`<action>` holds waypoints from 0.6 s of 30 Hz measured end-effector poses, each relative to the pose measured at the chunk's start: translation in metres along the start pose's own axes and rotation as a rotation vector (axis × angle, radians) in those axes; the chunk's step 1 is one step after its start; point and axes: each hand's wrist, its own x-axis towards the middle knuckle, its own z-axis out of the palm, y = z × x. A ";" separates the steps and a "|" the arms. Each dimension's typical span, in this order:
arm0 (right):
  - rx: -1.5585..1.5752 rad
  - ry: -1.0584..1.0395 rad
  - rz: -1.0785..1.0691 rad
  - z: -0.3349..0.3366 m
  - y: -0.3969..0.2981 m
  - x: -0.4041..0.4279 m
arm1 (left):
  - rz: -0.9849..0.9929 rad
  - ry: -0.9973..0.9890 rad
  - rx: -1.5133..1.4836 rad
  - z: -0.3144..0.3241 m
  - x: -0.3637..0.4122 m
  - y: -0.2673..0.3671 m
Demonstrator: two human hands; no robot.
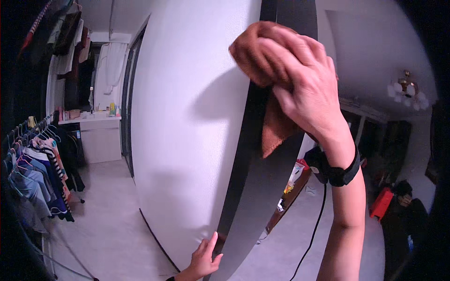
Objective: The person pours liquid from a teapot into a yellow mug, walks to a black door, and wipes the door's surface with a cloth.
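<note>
A brown cloth (277,133) is bunched under my right hand (306,73), which presses it high against a dark door frame or wall edge trim (242,151). One corner of the cloth hangs down over the trim. Lower down, my left hand (205,258) has its fingers spread and rests near the bottom of the same trim, beside the white wall (182,123); it holds nothing. A black strap with a small device (327,168) and a cable is on my right wrist.
At the left stands a rack of hanging clothes (45,172), with a washbasin cabinet (100,140) behind it. A person (404,217) sits at the lower right near a red plastic stool (381,203). A ceiling lamp (407,89) hangs at the upper right.
</note>
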 end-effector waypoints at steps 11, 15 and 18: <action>0.281 -0.681 -0.477 -0.031 -0.112 -0.082 | 0.031 -0.012 -0.166 -0.012 0.003 0.004; 0.189 -0.264 -0.229 -0.011 -0.046 -0.030 | 0.090 0.034 -0.162 -0.006 0.002 -0.003; 0.229 -0.056 0.144 0.015 0.017 -0.023 | 0.017 0.003 -0.182 -0.007 -0.004 -0.004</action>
